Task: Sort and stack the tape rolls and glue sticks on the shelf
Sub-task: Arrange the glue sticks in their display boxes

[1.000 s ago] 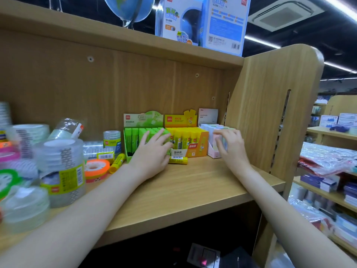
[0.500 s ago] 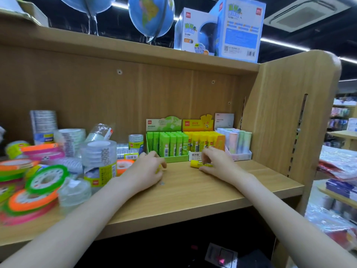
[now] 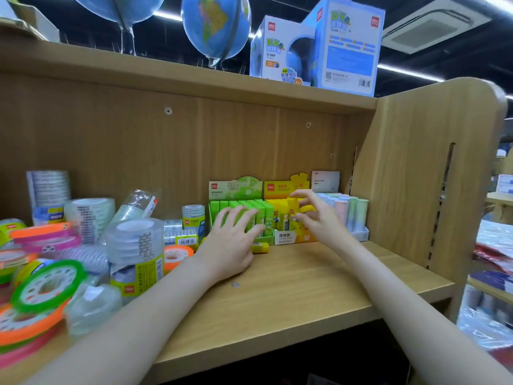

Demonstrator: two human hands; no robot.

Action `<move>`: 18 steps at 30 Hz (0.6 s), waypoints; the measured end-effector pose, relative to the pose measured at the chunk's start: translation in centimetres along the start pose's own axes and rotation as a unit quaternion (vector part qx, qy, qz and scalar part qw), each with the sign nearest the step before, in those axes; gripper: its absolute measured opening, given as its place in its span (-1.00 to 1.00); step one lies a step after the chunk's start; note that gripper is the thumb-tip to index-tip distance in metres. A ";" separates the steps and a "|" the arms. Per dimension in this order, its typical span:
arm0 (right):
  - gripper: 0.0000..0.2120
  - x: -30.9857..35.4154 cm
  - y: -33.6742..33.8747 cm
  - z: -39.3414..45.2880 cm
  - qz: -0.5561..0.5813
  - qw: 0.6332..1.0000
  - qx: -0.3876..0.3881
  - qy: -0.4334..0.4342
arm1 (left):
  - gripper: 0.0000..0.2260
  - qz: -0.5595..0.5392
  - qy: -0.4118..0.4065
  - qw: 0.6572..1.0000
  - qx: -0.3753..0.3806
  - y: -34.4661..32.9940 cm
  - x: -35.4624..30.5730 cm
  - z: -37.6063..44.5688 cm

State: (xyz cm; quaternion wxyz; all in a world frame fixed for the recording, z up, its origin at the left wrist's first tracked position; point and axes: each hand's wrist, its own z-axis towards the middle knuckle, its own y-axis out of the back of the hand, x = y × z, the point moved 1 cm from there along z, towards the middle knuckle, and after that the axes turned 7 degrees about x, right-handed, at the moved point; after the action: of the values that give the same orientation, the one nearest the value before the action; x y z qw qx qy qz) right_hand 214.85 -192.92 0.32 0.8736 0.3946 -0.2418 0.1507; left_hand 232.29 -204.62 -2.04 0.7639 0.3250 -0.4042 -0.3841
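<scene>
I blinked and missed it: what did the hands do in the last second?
The right hand rose from the shelf to the yellow box, apparently pinching a yellow glue stick. The left hand uncurled and spread over the green glue sticks. The tape rolls stayed put.

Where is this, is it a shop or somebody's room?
Most likely a stationery shop. Glue sticks stand in open display boxes with a price label in front, wrapped tape rolls with barcodes crowd the wooden shelf, and boxed globes sit on top, with more stocked shelves beyond.
</scene>
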 end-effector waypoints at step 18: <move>-0.78 -1.6 -1.1 3.6 -0.306 0.950 -0.065 0.023 | -0.50 -0.068 0.027 0.996 0.050 -1.7 1.1 1.5</move>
State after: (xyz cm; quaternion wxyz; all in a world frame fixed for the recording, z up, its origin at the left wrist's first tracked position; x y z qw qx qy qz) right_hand 212.95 -196.45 0.83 0.9070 0.3881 -0.0986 -0.1308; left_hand 230.86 -206.67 -2.29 0.7291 0.4001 -0.3790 -0.4058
